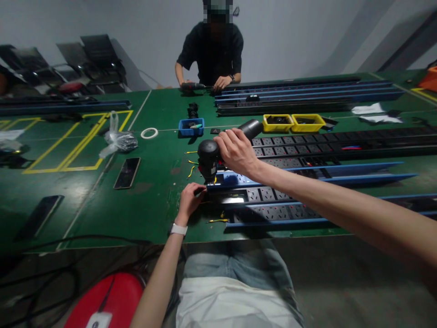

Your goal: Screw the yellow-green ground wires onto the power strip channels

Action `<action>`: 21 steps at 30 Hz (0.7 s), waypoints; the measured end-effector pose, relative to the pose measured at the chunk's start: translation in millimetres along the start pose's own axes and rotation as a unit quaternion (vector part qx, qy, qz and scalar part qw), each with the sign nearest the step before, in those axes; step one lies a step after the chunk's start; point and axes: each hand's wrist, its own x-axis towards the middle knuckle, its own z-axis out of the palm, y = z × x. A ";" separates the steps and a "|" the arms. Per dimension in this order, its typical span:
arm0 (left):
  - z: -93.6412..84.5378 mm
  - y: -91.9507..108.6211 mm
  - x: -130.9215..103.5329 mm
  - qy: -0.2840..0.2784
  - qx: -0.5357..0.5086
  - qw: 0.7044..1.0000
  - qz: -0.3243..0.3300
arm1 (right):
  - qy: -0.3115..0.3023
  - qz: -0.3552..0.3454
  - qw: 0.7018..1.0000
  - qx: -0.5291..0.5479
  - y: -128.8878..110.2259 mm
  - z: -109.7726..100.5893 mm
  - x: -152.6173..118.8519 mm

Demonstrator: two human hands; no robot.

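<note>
While the right hand clenches the electric screwdriver bit-down, the left hand, at its 6 o'clock, pinches the power strip, whose long axis runs toward 3 o'clock.

Right hand grips electric screwdriver over power strip; left hand steadies it.

Bare forearms, no sleeves in sight. Just behind the left hand, a white watch wraps the wrist. Right hand wears nothing. Pale blue jeans, white shirt below.
</note>
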 end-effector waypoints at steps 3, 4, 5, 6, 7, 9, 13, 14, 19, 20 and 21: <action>-0.4 1.0 0.0 0.000 -0.006 1.000 -0.005 | -0.009 0.012 1.000 0.006 3.0 1.3 -5.1; -0.6 1.5 0.1 0.000 -0.008 1.000 -0.005 | -0.011 0.018 1.000 0.007 3.5 0.9 -6.5; -0.9 1.9 0.1 0.000 -0.010 1.000 -0.006 | -0.012 0.025 1.000 0.007 3.7 0.3 -7.7; -1.1 2.3 0.1 0.000 -0.012 1.000 -0.006 | -0.012 0.030 0.999 0.007 3.6 -0.3 -8.7; -1.4 2.5 0.2 -0.001 -0.014 1.000 -0.008 | -0.012 0.033 0.999 0.006 3.2 -1.0 -9.5; -1.6 2.5 0.2 -0.004 -0.016 1.000 -0.011 | -0.008 0.032 0.999 0.005 1.6 -2.2 -10.2; -1.2 1.3 0.2 -0.008 -0.011 1.000 -0.016 | 0.006 0.014 1.000 -0.004 -4.3 -5.1 -7.4; -1.0 1.1 0.2 -0.008 -0.010 1.000 -0.017 | 0.012 0.007 1.000 -0.007 -6.1 -5.9 -5.9; -0.8 1.4 0.0 -0.006 -0.005 1.000 -0.011 | 0.060 -0.032 0.998 -0.008 -13.9 -5.2 3.1; -0.7 1.5 0.0 -0.006 -0.001 1.000 -0.009 | 0.072 -0.035 0.997 -0.006 -14.8 -4.0 4.7; -0.5 1.5 0.0 -0.006 0.004 1.000 -0.008 | 0.084 -0.038 0.996 -0.007 -15.6 -2.6 6.0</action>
